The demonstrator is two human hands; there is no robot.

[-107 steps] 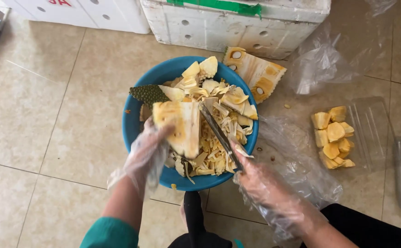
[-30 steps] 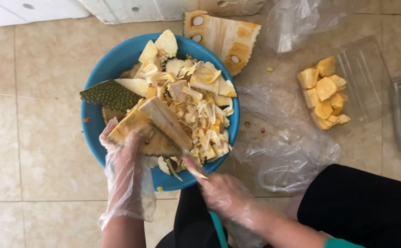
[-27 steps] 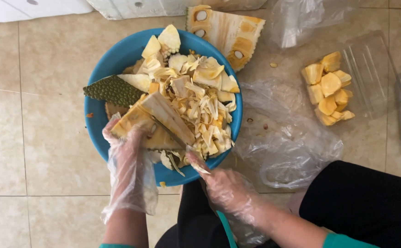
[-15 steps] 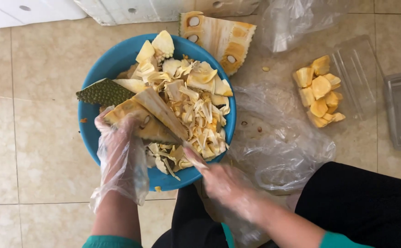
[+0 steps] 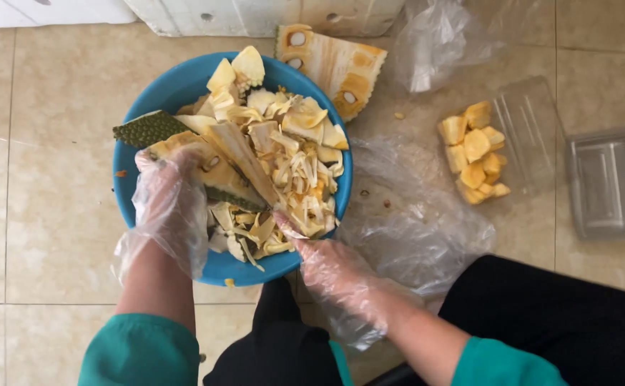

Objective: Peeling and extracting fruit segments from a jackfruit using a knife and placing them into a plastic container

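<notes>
A blue bowl (image 5: 148, 100) on the tiled floor is heaped with pale jackfruit scraps and a green spiky rind piece (image 5: 144, 129). My left hand (image 5: 169, 207), in a loose clear plastic glove, grips a long jackfruit wedge (image 5: 230, 154) over the bowl's left side. My right hand (image 5: 330, 268), also gloved, is closed on a knife (image 5: 284, 227) at the bowl's near rim. The blade runs along the wedge and is mostly hidden.
A cut jackfruit slab (image 5: 334, 64) leans behind the bowl against a white foam box (image 5: 255, 11). Yellow pods fill a clear tray (image 5: 473, 150); an empty clear tray (image 5: 606, 182) lies right. Crumpled plastic sheets (image 5: 412, 229) cover the floor beside my dark-trousered knees.
My left hand has slid further up over the wedge and holds it flatter in the bowl. My right hand with the knife has stayed at the wedge's near end.
</notes>
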